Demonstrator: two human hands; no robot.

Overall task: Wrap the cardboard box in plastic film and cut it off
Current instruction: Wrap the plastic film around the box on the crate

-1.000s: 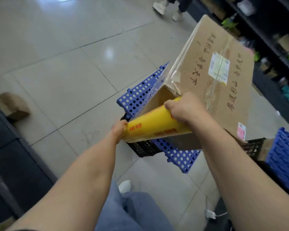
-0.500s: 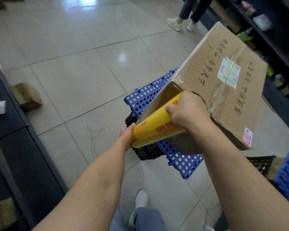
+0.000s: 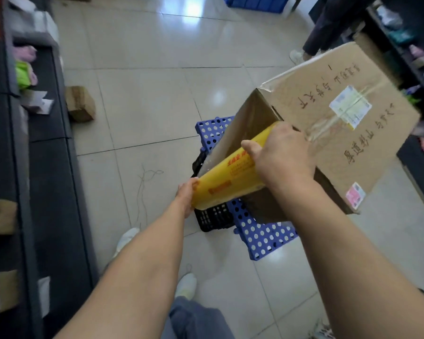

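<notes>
1. The left grip is closed round the near end of a yellow film roll, just in front of the cardboard box.
2. The right grip curls over the roll's far end, touching the box's near corner.
3. Clear film runs taut from the roll up the box's left face.
4. The box sits tilted on a blue holed board, which lies on a black crate.
5. Well left of the box, a small carton lies on the floor.
6. Beyond the box are another person's legs.
</notes>
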